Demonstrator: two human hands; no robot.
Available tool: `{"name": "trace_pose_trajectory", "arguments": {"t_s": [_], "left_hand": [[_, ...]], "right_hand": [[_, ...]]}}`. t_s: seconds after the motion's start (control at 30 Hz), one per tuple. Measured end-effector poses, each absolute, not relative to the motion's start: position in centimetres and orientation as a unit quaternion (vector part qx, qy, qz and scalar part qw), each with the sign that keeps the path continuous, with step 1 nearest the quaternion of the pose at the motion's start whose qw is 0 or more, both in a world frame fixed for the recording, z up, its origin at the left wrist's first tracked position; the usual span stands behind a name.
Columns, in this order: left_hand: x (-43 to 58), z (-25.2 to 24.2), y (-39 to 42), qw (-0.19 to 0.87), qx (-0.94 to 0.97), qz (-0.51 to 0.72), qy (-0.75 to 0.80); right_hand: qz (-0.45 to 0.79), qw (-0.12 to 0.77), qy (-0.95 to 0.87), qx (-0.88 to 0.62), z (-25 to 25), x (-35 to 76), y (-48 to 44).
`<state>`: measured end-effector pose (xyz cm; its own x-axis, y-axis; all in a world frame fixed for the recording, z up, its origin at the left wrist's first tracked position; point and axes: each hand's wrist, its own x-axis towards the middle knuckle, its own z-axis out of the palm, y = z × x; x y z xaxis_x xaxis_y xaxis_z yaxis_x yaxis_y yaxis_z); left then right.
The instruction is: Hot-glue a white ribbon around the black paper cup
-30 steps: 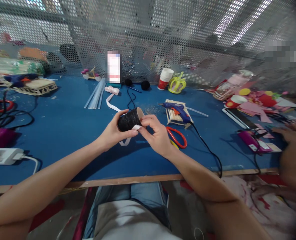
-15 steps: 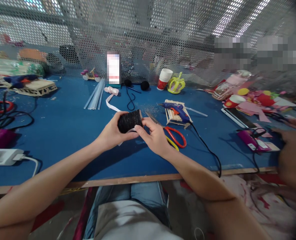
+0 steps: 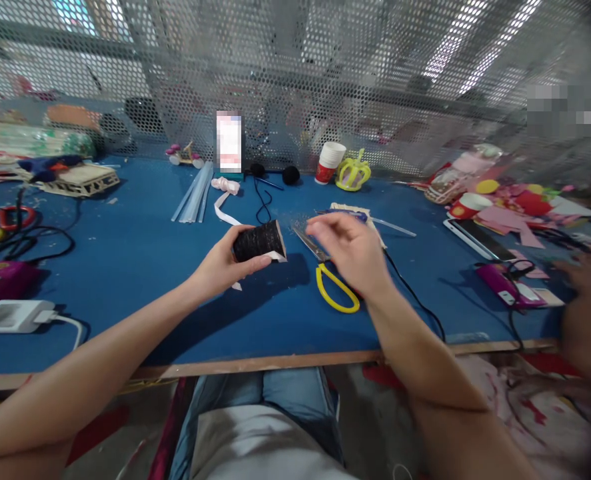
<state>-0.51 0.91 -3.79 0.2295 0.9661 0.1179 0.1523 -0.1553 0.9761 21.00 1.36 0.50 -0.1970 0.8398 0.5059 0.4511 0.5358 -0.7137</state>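
My left hand (image 3: 220, 265) is closed around a black cord-wrapped cylinder (image 3: 258, 243), held on its side just above the blue table. Its thumb presses a strip of white ribbon (image 3: 278, 256) against the cylinder's lower edge. More white ribbon (image 3: 226, 212) trails behind it to a bunched end. My right hand (image 3: 351, 248), slightly blurred, hovers over scissors (image 3: 339, 299) with a yellow handle; its fingers are loosely curled and apart, with nothing visible in them. Under and behind that hand, a blue glue gun (image 3: 350, 215) rests on a small stick-built rack (image 3: 342, 207), mostly covered.
Glue sticks (image 3: 195, 193), a phone (image 3: 229, 141), black pompoms (image 3: 290, 175), paper cups (image 3: 330, 160) and a yellow crown-shaped craft (image 3: 354, 172) line the back. A black cable (image 3: 420, 300) runs to the front edge. Another person's hand (image 3: 590, 273) is at the far right.
My right hand has let go of the cylinder and moved right, over the scissors and glue gun. The left hand still holds the cylinder, and the ribbon's end now shows at its rim.
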Motion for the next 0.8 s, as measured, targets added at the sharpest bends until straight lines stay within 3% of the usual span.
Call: {"name": "trace_pose_trajectory", "arguments": {"t_s": [0.07, 0.2, 0.3, 0.37, 0.8], "left_hand": [[-0.8, -3.5, 1.0, 0.472, 0.631, 0.414, 0.456], [-1.2, -3.1, 1.3, 0.424, 0.658, 0.393, 0.482], [-1.4, -3.2, 1.5, 0.437, 0.658, 0.401, 0.465], [-1.4, -3.4, 1.6, 0.481, 0.641, 0.397, 0.446], [-1.3, -3.1, 1.8, 0.585, 0.578, 0.431, 0.372]], "right_hand": [[0.139, 0.434, -0.729, -0.51, 2.2, 23.4, 2.7], [-0.009, 0.257, -0.691, -0.676, 3.0, 28.2, 6.6], [-0.002, 0.055, -0.701, -0.711, 1.3, 30.3, 8.9], [-0.019, -0.006, -0.7, -0.714, 0.0, 30.8, 9.6], [0.018, 0.061, -0.72, -0.691, -1.2, 31.6, 8.6]]}}
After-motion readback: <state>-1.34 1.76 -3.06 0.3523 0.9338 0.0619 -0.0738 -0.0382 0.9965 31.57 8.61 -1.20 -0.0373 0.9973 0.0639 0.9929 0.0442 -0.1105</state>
